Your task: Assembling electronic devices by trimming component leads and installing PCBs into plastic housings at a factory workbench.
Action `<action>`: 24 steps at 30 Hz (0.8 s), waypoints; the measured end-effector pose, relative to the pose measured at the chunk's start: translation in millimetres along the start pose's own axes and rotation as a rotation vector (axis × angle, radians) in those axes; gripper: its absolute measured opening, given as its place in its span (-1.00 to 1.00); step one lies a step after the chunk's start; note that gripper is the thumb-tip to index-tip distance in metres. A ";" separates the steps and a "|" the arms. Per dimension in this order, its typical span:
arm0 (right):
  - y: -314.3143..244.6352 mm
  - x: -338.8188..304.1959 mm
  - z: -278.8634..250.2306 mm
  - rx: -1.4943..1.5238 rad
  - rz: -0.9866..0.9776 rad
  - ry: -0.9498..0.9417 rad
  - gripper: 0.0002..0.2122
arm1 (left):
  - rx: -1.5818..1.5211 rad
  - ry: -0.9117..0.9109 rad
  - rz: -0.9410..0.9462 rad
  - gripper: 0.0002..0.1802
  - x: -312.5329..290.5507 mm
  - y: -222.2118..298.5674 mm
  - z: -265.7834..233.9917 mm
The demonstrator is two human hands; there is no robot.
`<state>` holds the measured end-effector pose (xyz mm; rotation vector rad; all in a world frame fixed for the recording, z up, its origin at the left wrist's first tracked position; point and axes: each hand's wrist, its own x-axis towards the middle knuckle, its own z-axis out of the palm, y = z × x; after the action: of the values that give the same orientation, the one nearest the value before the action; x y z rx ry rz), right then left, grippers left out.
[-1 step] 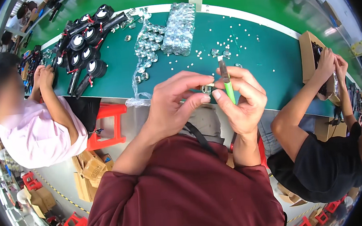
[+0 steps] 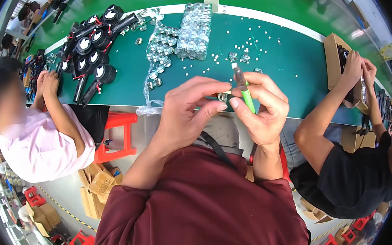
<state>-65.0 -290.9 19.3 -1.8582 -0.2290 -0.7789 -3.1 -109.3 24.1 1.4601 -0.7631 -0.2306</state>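
Between its thumb and fingers my left hand (image 2: 181, 114) pinches a small clear, shiny round part (image 2: 223, 97). My right hand (image 2: 266, 116) is closed around a green pen-like tool (image 2: 248, 101), which has a brownish see-through section and a pale tip pointing up and away from me. The right thumb and fingertips sit close beside the clear part; whether they touch it I cannot tell. Beyond my hands, a few similar clear parts (image 2: 245, 58) lie on the green tabletop (image 2: 290, 86) among scattered tiny pale squares (image 2: 216, 56).
A plastic-wrapped block of clear parts (image 2: 195, 31) lies at the back, beside loose ones in film (image 2: 159, 46). Black round-headed devices (image 2: 103, 74) with red wires are heaped at left. Co-workers sit on both sides, the right one reaching into a cardboard box (image 2: 335, 63).
The green tool has tilted slightly, its pale tip shifting a little left and down. Both hands stay nearly in place.
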 end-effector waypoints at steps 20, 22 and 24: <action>-1.7 -2.7 3.5 -0.121 -0.014 -0.046 -0.89 | -0.364 -0.074 -0.118 -0.79 -1.7 -16.6 -3.1; -0.5 -1.4 2.8 -0.115 0.014 -0.053 -0.89 | -0.586 -0.103 -0.187 -0.78 2.2 -23.4 -0.3; 4.0 -1.3 -0.3 -0.107 0.084 -0.074 -0.91 | -0.642 -0.119 -0.255 -0.78 7.0 -28.7 -0.4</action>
<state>-64.1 -292.6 15.5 -1.9864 -0.1576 -0.6773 11.1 -116.9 -0.7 0.9295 -0.5240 -0.6953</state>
